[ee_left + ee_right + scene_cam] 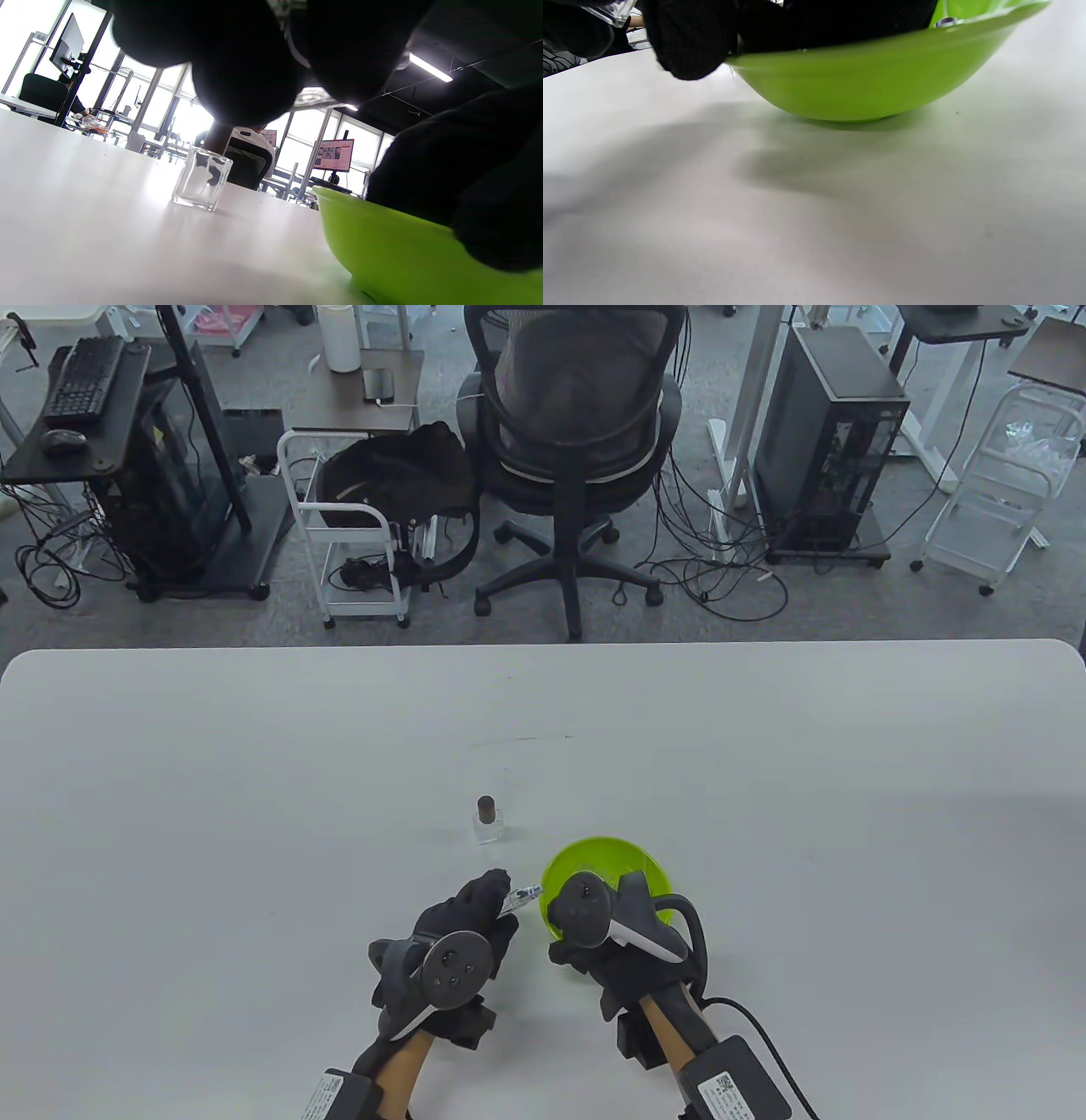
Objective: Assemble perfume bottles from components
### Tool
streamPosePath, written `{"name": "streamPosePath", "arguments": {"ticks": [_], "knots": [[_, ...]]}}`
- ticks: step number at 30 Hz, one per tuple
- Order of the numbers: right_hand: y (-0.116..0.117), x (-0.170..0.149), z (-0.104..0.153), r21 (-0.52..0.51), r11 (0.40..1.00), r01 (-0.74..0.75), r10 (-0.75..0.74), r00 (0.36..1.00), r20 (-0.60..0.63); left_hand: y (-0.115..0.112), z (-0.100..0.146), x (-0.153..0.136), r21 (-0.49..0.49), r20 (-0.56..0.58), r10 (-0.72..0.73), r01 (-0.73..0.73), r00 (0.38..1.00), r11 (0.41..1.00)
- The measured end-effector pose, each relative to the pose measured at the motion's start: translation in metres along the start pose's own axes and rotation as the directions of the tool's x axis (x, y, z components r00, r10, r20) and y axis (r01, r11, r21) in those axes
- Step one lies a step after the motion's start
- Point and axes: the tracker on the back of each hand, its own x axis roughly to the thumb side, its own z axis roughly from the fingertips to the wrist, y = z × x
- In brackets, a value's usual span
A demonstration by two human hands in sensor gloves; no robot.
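Evidently the left hand [475,912] pinched a sprayer [522,896] for fitting; the right hand [594,933], its grip unclear, reached into the bowl [594,853].

Office or lab workspace, mesh office chair [577,415], computer tower [827,445], keyboard [85,377], floor cables [721,577]

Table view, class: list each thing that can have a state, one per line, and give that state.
Assembled perfume bottle: upright on the table, dark cap on, untouched.
Clear bottle part: pinched in the left hand, off the table.
Green bowl: upright on the table; contents mostly hidden.
Right hand: reaching into the bowl; grip hidden.
Office chair: unoccupied.
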Motion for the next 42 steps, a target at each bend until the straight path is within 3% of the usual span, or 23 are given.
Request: {"name": "streamPosePath", "arguments": {"ticks": [10, 13, 16, 25, 30, 42], "knots": [[-0.024, -0.014, 0.020, -0.097, 0.976, 0.194, -0.181, 0.975, 0.126, 0.000, 0.001, 0.000, 0.004, 0.006, 0.001, -0.002, 1.000, 1.000], [-0.037, -0.023, 0.032, -0.121, 0.935, 0.332, -0.300, 0.927, 0.225, 0.000, 0.003, 0.003, 0.006, 0.020, -0.004, 0.004, 1.000, 1.000], [-0.043, -0.036, 0.041, -0.073, 0.870, 0.488, -0.439, 0.833, 0.338, 0.003, 0.005, 0.005, 0.019, 0.029, -0.023, 0.022, 0.999, 1.000], [-0.038, -0.059, 0.037, -0.020, 0.770, 0.638, -0.586, 0.719, 0.375, 0.007, 0.010, 0.007, 0.030, 0.051, -0.018, 0.017, 0.999, 0.999], [-0.037, -0.057, 0.037, -0.058, 0.773, 0.632, -0.572, 0.734, 0.366, 0.004, 0.011, 0.014, 0.013, 0.086, -0.034, 0.033, 0.996, 0.999], [-0.026, -0.019, 0.040, -0.161, 0.914, 0.373, -0.309, 0.895, 0.320, -0.003, 0.017, 0.029, -0.010, 0.147, -0.072, 0.074, 0.986, 0.997]]}}
